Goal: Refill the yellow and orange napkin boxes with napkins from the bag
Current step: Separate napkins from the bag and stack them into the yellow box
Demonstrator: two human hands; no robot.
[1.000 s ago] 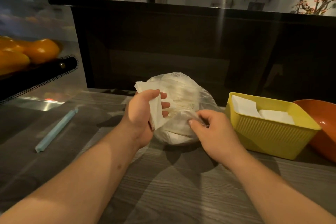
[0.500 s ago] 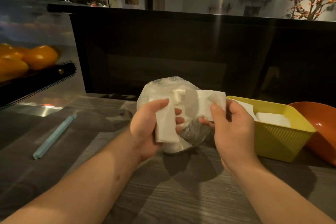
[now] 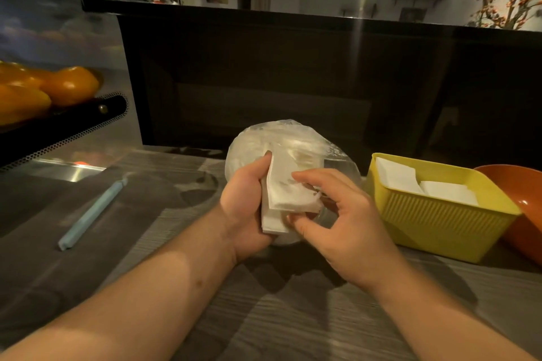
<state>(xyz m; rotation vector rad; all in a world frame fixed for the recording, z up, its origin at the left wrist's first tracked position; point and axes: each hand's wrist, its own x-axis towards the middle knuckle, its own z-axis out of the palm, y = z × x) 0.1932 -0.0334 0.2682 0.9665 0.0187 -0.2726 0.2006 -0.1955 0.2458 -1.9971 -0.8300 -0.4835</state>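
The stack of napkins (image 3: 272, 224) is gripped in the left hand (image 3: 243, 205) at the centre of the frame, thumb on the left edge and fingers behind, so that the sheets are kept square while more are gathered. The top napkin (image 3: 290, 193) is pinched at its right edge by the curled fingers of the right hand (image 3: 343, 228), apparently to seat it on the stack. Both hands are held just in front of the clear bag (image 3: 264, 138), which rests on the counter (image 3: 176, 272), so that the reach to the supply is kept short.

The yellow box (image 3: 434, 223) is located at the right of the frame and already contains loose white napkins (image 3: 399, 176). The orange box (image 3: 525, 184) is touching it at the far right edge and is partly cut off; its contents cannot be determined. The path from the hands to the yellow box is unobstructed. A pale blue bar (image 3: 91, 212) lies on the counter at the left, well apart. Orange fruit (image 3: 70, 85) is visible at the upper left.
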